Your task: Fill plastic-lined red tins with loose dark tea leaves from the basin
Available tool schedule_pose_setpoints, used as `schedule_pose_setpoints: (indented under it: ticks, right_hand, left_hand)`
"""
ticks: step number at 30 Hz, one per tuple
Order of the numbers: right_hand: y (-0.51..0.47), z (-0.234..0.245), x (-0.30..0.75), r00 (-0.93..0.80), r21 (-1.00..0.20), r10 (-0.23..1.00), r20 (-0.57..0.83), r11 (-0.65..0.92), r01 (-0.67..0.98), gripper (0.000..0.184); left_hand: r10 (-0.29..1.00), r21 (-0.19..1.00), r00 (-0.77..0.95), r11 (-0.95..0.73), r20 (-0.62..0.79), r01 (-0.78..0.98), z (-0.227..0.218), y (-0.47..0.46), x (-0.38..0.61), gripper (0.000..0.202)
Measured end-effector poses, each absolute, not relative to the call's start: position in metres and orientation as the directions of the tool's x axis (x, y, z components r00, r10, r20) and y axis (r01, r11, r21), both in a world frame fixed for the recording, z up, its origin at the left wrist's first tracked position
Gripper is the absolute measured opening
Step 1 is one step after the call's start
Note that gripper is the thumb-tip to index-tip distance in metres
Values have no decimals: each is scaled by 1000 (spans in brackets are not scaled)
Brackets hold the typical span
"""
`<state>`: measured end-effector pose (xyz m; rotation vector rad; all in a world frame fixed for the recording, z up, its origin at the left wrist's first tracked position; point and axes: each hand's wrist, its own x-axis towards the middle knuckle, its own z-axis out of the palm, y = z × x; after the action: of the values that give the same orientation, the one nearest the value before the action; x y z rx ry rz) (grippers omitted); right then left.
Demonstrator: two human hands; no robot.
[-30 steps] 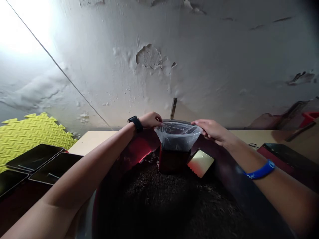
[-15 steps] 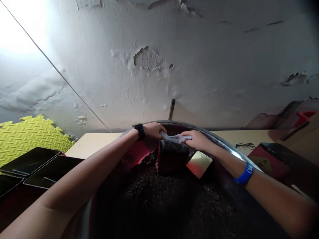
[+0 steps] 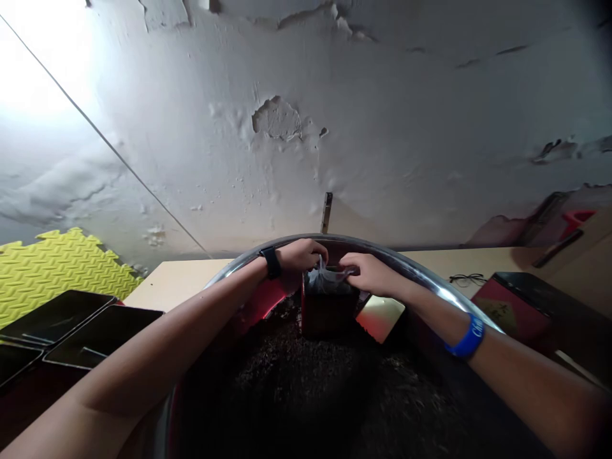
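Note:
My left hand pinches one side of a thin clear plastic bag, and my right hand pinches its other side. The bag's mouth shows between them, its lower part inside a dark box. That box stands upright on loose dark, dried leaf-like material that fills a large round metal-rimmed basin. To the right of the box, a shiny gold lid-like piece lies tilted on the loose material. What the bag contains is hidden.
Several dark open-topped boxes stand at the left, below a yellow foam mat. On the right are a red box and a pair of glasses on the pale table. A peeling wall rises behind.
Both hands still grip the bag. Its edge, stretched nearly straight between them before, now sags lower at the box's mouth, and the left fingers have bunched up slightly higher.

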<state>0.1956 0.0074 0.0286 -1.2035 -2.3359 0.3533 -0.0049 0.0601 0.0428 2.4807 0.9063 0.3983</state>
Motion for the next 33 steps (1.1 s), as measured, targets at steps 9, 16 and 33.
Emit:
schedule_pose_setpoints:
  ticks: [9,16,33]
  right_hand:
    - [16,17,188,-269,-698,903,336,430,573,13]
    - [19,15,192,-252,-825,945,207,307,474,17]
    - [23,-2,170,-142,-975,976,166,184,124,30]
  left_hand:
    - [625,247,731,-780,274,575,29,57,9,14]
    - [594,383,749,-791,293,478,36,54,4,35]
    - [646,241,570,-741,507,626,22,54,12,13]
